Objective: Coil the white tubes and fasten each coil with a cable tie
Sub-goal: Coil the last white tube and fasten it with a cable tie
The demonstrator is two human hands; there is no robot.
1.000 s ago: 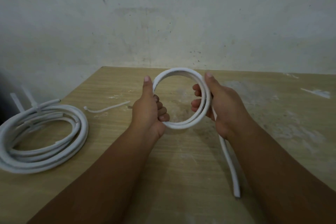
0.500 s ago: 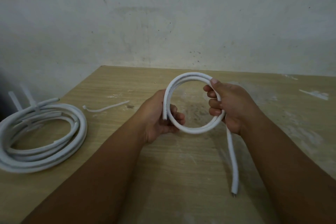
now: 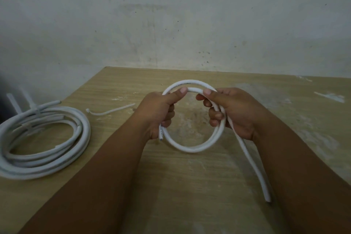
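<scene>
Winding a thin white flexible tube into a small loop above the pale wooden table; tail uncoiled, no tie on yet. Gripped either side by left hand and right hand, fingers curled round. Farther left, larger coiled white tube bundle, apparently tied; spare white cable tie beside.

- We record dim, diffuse light, with the wall greyish and grainy
- We see only faint, soft-edged shadows on the table
- We find the tube bundle at the left edge smeared, and the lower corners darkened
</scene>
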